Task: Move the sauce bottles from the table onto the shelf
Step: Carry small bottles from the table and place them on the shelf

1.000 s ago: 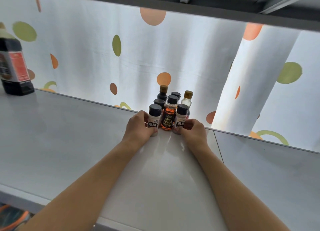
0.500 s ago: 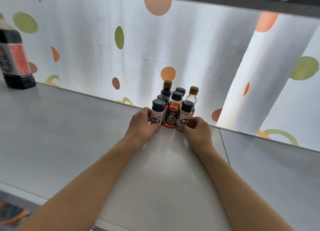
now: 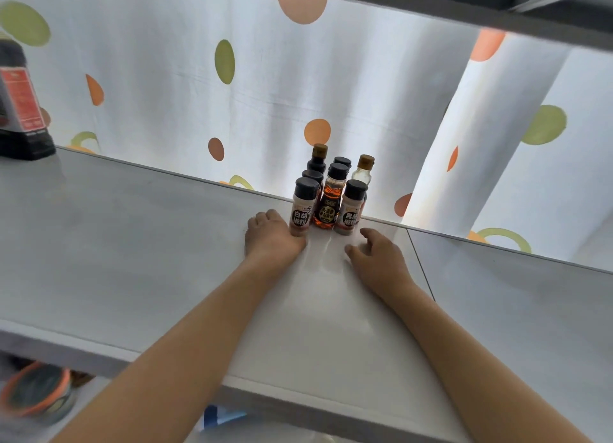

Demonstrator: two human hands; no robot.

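1. Right hand point(image 3: 376, 255) now off the black-capped pepper bottle point(image 3: 349, 213) it gripped half a second ago; drawn back toward the shelf's front, fingers loosely spread, holding nothing, lying near but apart from the bottle.
2. Left hand point(image 3: 273, 235) still against the white-pepper bottle point(image 3: 302, 213), touching its lower side; whether fingers curl round it cannot be told, since the hand's back hides them.
3. Cluster of sauce bottles point(image 3: 332, 190) standing upright and packed together at the back edge of the shelf point(image 3: 132, 243), amber bottle point(image 3: 330, 204) between the two pepper bottles, just before the spotted curtain point(image 3: 232, 87).
4. Big dark bottle point(image 3: 20, 111) well apart, far left on the same shelf.
5. Judgement: this batch looks placed; release half done, left hand likely next to let go.
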